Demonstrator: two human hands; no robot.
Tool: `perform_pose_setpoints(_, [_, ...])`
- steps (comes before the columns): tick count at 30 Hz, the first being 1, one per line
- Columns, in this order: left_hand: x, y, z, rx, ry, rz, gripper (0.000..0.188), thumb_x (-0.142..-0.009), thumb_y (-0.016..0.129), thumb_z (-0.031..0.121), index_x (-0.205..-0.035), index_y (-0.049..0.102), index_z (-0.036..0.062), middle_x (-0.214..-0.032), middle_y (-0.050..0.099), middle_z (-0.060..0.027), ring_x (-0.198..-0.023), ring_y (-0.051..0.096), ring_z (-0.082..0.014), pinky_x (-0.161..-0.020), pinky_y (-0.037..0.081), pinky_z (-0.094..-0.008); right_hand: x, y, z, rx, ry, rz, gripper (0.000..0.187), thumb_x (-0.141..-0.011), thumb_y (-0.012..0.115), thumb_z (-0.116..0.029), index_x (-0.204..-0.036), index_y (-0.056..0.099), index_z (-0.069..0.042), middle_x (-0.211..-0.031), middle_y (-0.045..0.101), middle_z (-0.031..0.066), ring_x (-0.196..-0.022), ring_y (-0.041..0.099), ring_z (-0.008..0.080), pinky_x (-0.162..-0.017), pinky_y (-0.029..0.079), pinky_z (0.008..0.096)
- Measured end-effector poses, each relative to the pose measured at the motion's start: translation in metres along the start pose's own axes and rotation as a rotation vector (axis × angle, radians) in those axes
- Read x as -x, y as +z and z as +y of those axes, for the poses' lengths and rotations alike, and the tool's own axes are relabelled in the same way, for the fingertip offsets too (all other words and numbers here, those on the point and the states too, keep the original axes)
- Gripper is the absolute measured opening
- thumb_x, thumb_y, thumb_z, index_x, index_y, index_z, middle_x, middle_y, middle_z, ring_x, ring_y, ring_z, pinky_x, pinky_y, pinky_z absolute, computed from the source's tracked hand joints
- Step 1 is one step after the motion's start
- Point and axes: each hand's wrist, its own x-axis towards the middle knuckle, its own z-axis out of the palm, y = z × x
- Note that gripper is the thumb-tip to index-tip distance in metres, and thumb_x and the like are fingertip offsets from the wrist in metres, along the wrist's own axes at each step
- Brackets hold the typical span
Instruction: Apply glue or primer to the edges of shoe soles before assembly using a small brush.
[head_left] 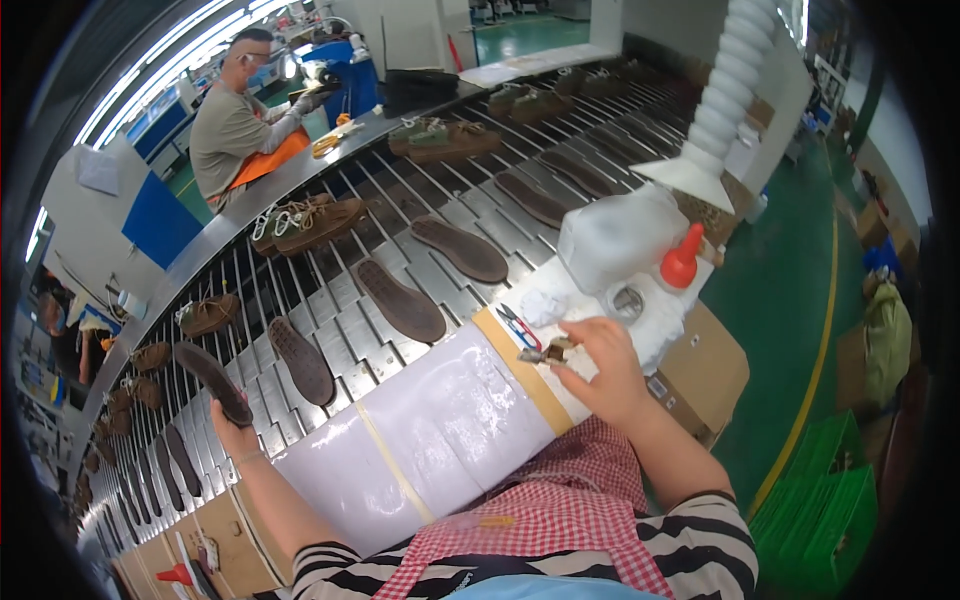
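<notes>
Where the left hand (232, 430) was: over the near side of the conveyor (338, 312), fingers clamped on a dark sole (213, 380), which was tilted above the bars.
Right hand (608, 372): thumb and fingers pinched a small tool (547, 355), perhaps a brush, too small to tell for sure.
Conveyor: brown soles (402, 302) lay spaced along it; shoes (318, 224) stood beyond them.
Worktop: scissors (519, 327) lay just beside the tool, near a white wad (543, 309), a cup (627, 303), a white jug (615, 240) and a red nozzle (682, 260).
Overhead: a white hose (732, 90) hung near the jug.
Far side: a co-worker (235, 130) held something dark in gloved hands.
Floor: green crates (815, 510) stood at right.
</notes>
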Motion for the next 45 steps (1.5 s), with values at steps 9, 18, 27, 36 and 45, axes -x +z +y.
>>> perform_pose_setpoints(9, [0.171,0.177,0.020,0.549,-0.318,-0.524,0.072,-0.103,0.044,0.048,-0.157,0.024,0.0044,-0.161,0.028,-0.0197,-0.121,0.058,-0.0312,-0.100,0.051,-0.0476,0.003,-0.054,0.041,0.202,-0.093,0.063,0.040,-0.072,0.079,-0.013,-0.110,0.068,-0.008,-0.109,0.065,0.0089,-0.117,0.054,0.0310,-0.102,0.039,0.0458])
perform_pose_setpoints(18, [0.247,0.260,-0.008,0.670,-0.577,-0.610,0.072,-0.104,0.040,0.050,-0.158,0.022,0.0071,-0.162,0.028,-0.0164,-0.112,0.060,-0.0328,-0.090,0.056,-0.0483,-0.011,-0.089,0.120,0.474,-0.069,0.066,0.037,-0.074,0.078,-0.013,-0.110,0.070,-0.008,-0.108,0.068,0.0088,-0.118,0.056,0.0304,-0.102,0.039,0.0457])
perform_pose_setpoints(27, [0.303,0.278,-0.031,0.727,-0.767,-0.574,0.064,-0.106,0.036,0.045,-0.158,0.024,0.0094,-0.161,0.027,-0.0163,-0.111,0.061,-0.0349,-0.091,0.056,-0.0573,-0.033,-0.070,0.148,0.447,-0.117,-0.054,0.038,-0.074,0.079,-0.013,-0.110,0.070,-0.007,-0.106,0.070,0.0088,-0.117,0.056,0.0293,-0.103,0.038,0.0475])
perform_pose_setpoints(36, [0.312,0.256,-0.039,0.622,-0.833,-0.445,0.061,-0.107,0.029,0.049,-0.150,0.042,0.0078,-0.152,0.045,-0.0173,-0.126,0.056,-0.0395,-0.101,0.049,-0.0636,-0.032,-0.057,0.139,0.475,-0.229,-0.164,0.039,-0.070,0.081,-0.010,-0.108,0.072,-0.009,-0.104,0.070,0.0074,-0.112,0.058,0.0310,-0.101,0.039,0.0468])
perform_pose_setpoints(45, [0.327,0.272,-0.066,0.728,-1.091,-0.338,0.052,-0.106,0.041,0.042,-0.140,0.054,0.0047,-0.141,0.056,-0.0186,-0.131,0.049,-0.0477,-0.105,0.045,-0.0636,-0.022,-0.094,0.144,0.503,0.099,-0.230,0.034,-0.077,0.078,-0.010,-0.109,0.071,0.001,-0.100,0.070,0.0161,-0.095,0.064,0.0306,-0.087,0.050,0.0391])
